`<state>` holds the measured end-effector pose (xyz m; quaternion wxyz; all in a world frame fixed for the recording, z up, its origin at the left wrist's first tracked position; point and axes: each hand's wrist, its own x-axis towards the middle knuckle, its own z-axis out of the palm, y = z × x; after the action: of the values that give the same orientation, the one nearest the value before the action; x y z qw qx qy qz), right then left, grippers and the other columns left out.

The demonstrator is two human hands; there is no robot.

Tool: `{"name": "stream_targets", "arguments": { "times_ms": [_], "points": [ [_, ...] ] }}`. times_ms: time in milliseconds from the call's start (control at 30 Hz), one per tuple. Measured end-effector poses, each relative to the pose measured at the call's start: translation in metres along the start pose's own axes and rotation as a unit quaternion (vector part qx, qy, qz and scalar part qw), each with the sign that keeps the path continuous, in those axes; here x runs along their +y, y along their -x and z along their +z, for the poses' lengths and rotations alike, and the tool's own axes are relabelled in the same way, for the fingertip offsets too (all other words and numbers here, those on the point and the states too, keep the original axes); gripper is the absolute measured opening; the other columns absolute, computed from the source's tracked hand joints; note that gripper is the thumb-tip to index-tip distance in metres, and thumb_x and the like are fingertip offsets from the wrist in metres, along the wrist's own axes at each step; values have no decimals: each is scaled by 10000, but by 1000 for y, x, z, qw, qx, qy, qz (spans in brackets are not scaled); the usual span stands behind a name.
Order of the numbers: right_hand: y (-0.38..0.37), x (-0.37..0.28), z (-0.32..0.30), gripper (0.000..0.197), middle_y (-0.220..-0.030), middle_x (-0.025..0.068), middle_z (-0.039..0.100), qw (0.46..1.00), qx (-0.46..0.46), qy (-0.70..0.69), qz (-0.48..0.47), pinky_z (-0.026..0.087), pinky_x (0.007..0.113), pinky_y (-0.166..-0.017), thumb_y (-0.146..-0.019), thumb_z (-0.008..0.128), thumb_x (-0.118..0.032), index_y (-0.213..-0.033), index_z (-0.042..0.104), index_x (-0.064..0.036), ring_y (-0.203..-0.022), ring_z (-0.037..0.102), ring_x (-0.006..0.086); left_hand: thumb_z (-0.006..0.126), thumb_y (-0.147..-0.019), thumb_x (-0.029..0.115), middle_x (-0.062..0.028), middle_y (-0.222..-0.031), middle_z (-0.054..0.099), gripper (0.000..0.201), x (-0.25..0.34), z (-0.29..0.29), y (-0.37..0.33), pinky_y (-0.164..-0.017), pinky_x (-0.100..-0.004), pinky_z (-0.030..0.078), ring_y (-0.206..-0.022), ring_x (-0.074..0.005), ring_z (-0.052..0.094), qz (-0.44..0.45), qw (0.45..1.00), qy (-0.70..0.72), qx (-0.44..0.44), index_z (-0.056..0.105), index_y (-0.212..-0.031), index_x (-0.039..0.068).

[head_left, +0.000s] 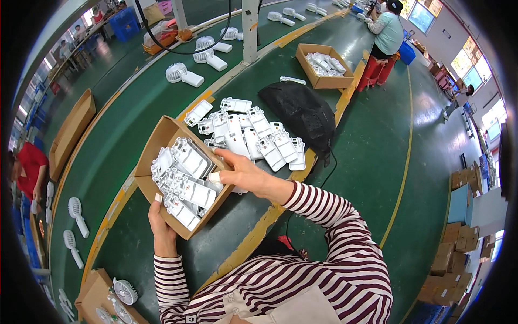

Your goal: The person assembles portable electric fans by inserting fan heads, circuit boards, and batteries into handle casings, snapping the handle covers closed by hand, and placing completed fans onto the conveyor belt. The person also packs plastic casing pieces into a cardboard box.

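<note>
A small brown cardboard box [215, 211] is tilted in front of me, filled with white plastic fan-handle casings [186, 189]. My left hand [162, 227] grips its near left side, with a white cover on the thumb. Across the right rim, my right hand [251, 175] is closed on the box, white covers showing on its thumb and a fingertip. Just beyond the box lies a loose pile of similar white casings [259, 135] on the green bench [221, 254]. Parts of my fingers are hidden behind the cardboard.
A black mesh bag [299, 110] lies right of the pile. Farther off stands another box [329, 82] of white parts. White handheld fans [183, 74] line the green conveyor [129, 102]. At near left is a box [94, 291] with fans. Other people work at left and far right.
</note>
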<state>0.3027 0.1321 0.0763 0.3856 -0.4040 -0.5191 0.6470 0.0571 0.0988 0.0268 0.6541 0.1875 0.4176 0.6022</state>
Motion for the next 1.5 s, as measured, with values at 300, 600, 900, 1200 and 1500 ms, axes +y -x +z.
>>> {"name": "stream_targets", "arguments": {
  "times_ms": [300,600,900,1200,1500],
  "points": [
    [5,-19,-14,713,-1147,167,505,997,10,-72,32,389,280,-857,-739,609,-196,-1311,287,83,-1014,496,191,461,-899,315,-97,-1137,549,451,6,11,-3,-835,-312,476,-972,-203,572,45,998,-36,11,430,-1213,-7],
    [20,-40,-86,437,-1040,58,574,983,89,-153,-55,456,282,-813,-789,529,-157,-1192,481,5,-936,561,132,434,-898,387,-122,-1004,587,536,2,-20,-14,-511,-235,481,-665,-138,566,157,967,-195,49,418,-1238,-27],
    [47,-108,-273,383,-1084,103,566,921,373,-80,-83,475,446,-794,-864,454,-298,-1176,491,-78,-958,577,247,474,-902,294,-129,-961,605,431,6,-39,-33,-466,-205,452,-598,-113,554,178,952,-216,123,467,-1193,-23],
    [23,-135,-482,603,-1054,126,590,741,618,226,-135,488,315,-748,-728,622,-307,-1237,470,-22,-928,583,219,478,-901,325,-107,-946,601,443,5,-43,-56,-418,-178,426,-581,-93,539,164,941,-252,153,477,-1189,-12],
    [-55,-153,-425,638,-1073,230,549,561,550,614,73,464,421,-813,-657,625,-428,-1173,497,-76,-982,560,357,434,-920,267,-96,-972,602,397,8,-44,-52,-408,-166,424,-596,-79,549,173,928,-273,184,467,-1212,0]
  ]
}}
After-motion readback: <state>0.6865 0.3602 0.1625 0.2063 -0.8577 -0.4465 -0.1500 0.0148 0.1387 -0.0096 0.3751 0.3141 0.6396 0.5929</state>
